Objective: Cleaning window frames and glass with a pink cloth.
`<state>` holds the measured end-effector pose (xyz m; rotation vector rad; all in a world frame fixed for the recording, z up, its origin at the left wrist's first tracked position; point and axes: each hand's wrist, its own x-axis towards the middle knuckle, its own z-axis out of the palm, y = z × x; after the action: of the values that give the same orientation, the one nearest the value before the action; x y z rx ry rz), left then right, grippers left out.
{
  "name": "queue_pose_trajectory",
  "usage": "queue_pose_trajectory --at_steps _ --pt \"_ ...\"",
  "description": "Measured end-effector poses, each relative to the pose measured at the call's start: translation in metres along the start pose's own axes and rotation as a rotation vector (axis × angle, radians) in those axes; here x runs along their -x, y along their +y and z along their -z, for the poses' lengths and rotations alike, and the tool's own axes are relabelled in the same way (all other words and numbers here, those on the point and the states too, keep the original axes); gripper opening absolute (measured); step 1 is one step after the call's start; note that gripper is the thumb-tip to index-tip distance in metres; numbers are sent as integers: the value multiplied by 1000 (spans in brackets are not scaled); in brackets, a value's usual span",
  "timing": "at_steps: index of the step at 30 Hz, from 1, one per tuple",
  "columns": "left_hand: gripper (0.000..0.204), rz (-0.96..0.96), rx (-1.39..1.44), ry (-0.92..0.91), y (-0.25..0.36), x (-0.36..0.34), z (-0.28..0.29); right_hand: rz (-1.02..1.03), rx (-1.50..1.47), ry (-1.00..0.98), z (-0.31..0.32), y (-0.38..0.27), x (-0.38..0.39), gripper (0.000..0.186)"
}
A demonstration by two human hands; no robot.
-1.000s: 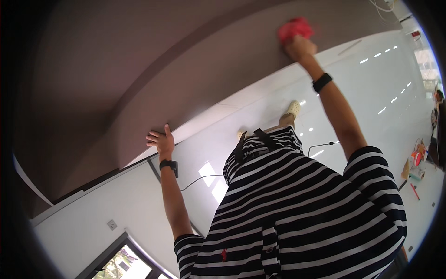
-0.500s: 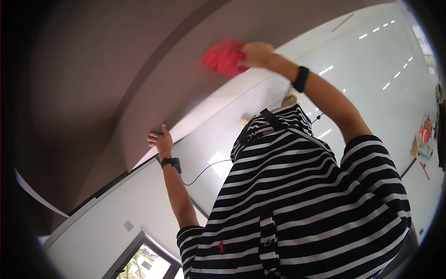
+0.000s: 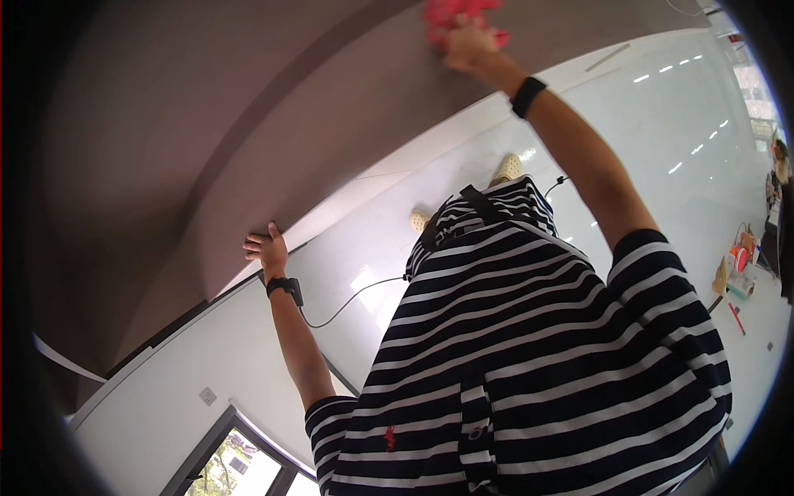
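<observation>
A red cloth [image 3: 459,11] is bunched under my right hand [image 3: 471,45], whose fingers close on it against the brown surface of a large panel or counter [image 3: 347,124]. The cloth's far part reaches the top rim of the view. My left hand [image 3: 268,250] rests on the panel's near edge at the left, fingers spread and holding nothing. Both wrists wear black bands. From the left wristband, a thin cable [image 3: 351,296] runs to my waist.
The brown panel has a darker curved band and a recessed dark part [image 3: 91,273] at the left. Below lies a glossy white floor [image 3: 645,116]. Tools and bottles [image 3: 742,264] lie on the floor at the right. A framed window [image 3: 236,463] and a wall socket [image 3: 208,396] are at lower left.
My right hand has slid the red cloth farther away and to the right along the brown panel. My left hand stays on the edge; the whole view has shifted slightly.
</observation>
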<state>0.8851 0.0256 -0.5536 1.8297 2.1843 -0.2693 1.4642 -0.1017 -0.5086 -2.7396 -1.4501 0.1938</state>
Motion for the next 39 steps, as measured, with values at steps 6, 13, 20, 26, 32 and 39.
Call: queue_pose_trajectory --at_steps 6,13,20,26,32,39 --pt "104 -82 -29 38 -7 -1 -3 754 -178 32 -32 -171 91 45" --pt "108 -118 -51 0 -9 4 -2 698 -334 185 -57 -105 92 41" --pt "110 -125 -81 28 -13 -9 0 -3 -224 440 -40 123 62 44" --pt "108 -202 -123 -47 -27 -32 -2 314 -191 335 -56 -20 75 45" --pt "116 -316 -82 -16 86 22 -5 793 -291 138 -77 -186 109 44" --pt "124 -218 -109 -49 106 40 -5 737 -450 153 -54 -34 54 33"
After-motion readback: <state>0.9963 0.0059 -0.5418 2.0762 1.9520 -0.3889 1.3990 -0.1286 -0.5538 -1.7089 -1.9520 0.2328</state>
